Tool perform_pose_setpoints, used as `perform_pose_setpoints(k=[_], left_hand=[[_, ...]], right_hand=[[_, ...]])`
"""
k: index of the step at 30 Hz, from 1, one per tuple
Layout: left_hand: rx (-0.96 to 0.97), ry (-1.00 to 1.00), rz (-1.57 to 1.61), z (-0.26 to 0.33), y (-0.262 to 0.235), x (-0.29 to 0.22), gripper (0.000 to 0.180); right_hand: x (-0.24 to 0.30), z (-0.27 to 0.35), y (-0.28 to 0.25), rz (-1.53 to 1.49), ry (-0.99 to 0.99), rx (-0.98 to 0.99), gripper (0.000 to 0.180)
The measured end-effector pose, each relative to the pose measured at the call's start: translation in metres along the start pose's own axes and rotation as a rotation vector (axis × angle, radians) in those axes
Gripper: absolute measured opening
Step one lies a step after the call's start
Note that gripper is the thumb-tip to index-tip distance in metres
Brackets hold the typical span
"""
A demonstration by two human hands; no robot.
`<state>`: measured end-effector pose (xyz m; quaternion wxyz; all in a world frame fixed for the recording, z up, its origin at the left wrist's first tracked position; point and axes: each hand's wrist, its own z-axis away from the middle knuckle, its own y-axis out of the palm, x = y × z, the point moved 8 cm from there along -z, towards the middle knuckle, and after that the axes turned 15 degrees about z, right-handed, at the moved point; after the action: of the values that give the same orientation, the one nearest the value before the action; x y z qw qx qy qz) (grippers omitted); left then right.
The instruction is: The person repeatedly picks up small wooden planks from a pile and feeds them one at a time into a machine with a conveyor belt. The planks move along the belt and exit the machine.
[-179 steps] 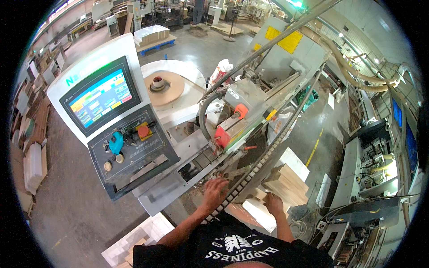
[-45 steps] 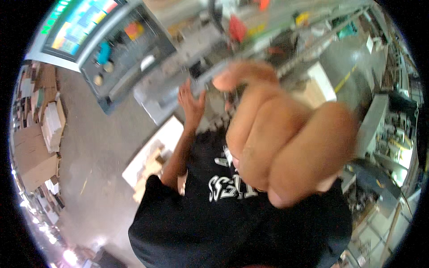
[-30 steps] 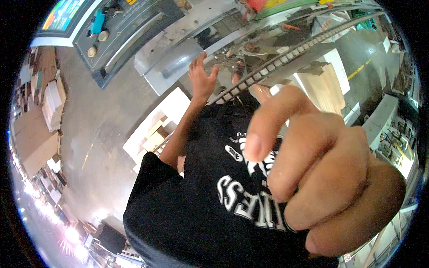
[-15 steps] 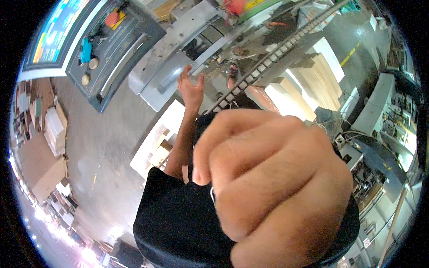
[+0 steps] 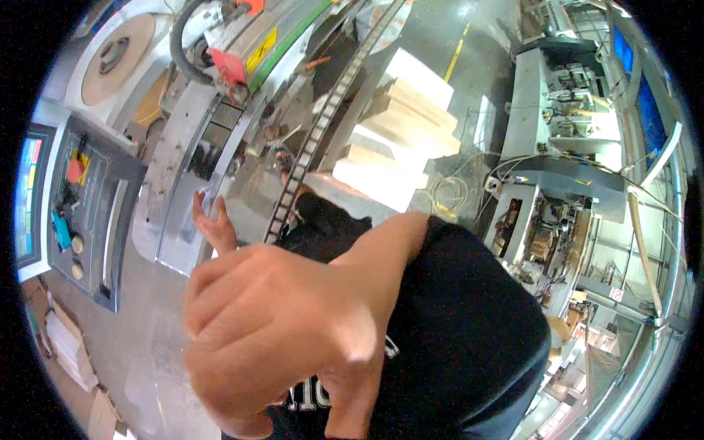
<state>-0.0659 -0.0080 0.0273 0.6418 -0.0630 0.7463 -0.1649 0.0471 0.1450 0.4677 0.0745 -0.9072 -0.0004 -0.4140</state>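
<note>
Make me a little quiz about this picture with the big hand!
1. True or false: the right hand is raised close to the camera.
2. What is the left hand nearest to? A) stacked boards B) grey machine panel C) control panel
3. Fill in: the person's shirt is ____.
Key: 1 true; 2 B; 3 black.
</note>
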Motion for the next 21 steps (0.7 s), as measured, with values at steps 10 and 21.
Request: perform_pose_setpoints(k=[10,21], left_hand=[[0.038,0.02,-0.003,-0.004,0.01,-0.02,0.067],[0.07,-0.086,0.097,-0.004,0.011,0.002,0.066]], right_hand=[[-0.027,0.047,-0.005,0.093,0.024,0.288,0.033],[-0.229,0.441,-0.209,1.542,1.432,0.684,0.101]])
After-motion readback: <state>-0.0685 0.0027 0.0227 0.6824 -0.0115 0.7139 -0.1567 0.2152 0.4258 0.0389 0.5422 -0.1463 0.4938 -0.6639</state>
